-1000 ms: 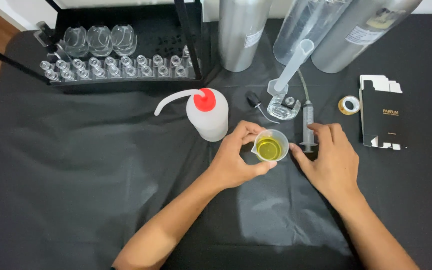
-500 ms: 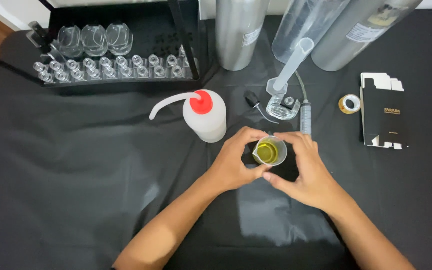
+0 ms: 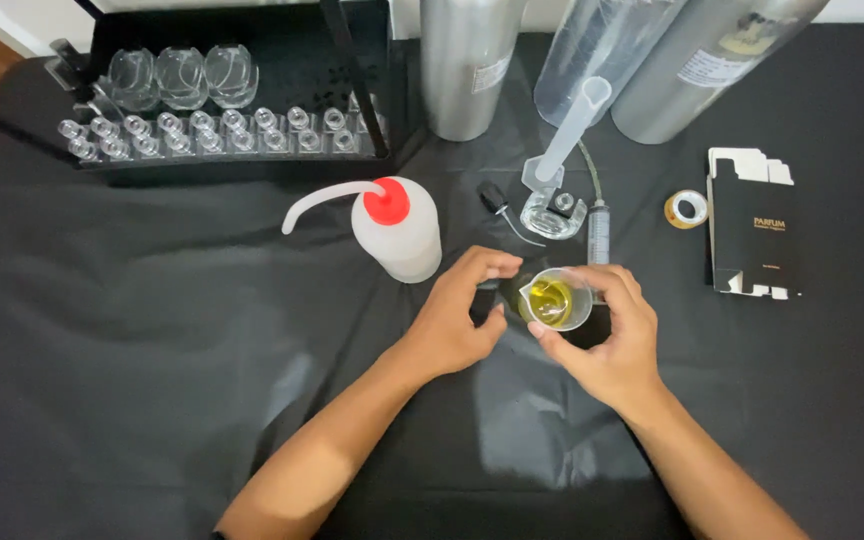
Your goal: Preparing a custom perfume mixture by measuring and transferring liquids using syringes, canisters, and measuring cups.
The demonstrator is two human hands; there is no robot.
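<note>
We pinch the cup of yellow liquid with right hand, left hand loosely curled beside; tilt risks spill.

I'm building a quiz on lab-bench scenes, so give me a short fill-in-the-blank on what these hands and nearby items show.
1. The small clear beaker held by the right hand contains a ____ liquid.
2. The white squeeze bottle beside the left hand has a ____ cap.
3. The syringe lies on a ____ cloth.
4. The small glass vials stand in a black ____.

Missing words: yellow; red; black; rack
</note>
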